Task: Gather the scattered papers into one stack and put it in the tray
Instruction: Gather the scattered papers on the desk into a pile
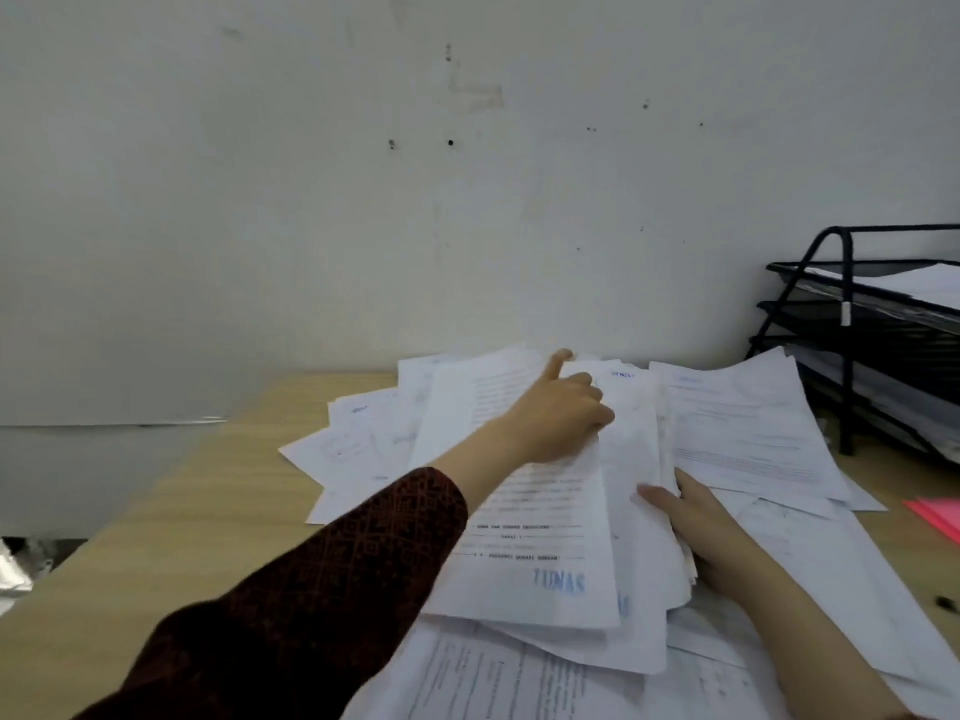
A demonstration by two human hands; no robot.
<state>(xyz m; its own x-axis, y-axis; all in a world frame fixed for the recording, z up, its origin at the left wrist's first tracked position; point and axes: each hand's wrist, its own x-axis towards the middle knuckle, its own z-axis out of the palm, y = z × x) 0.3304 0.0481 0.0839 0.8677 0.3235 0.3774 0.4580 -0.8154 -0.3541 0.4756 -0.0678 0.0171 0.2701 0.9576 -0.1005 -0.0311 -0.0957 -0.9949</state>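
Note:
White printed papers [743,428] lie scattered over the middle and right of a wooden desk [171,517]. A thicker, uneven pile of sheets [550,579] rises in the middle. My left hand [558,415] reaches across the top of that pile, its fingers curled over the far edge of a sheet and its thumb pointing up. My right hand [696,527] presses against the pile's right side, thumb on top and fingers tucked under. A black wire tray rack [852,314] with three tiers stands at the right by the wall and holds some sheets.
A white wall [363,200] rises directly behind the desk. Pink sheets [937,517] lie at the right edge of the desk. A small dark object [943,602] rests near the right edge. The desk's left part shows bare wood.

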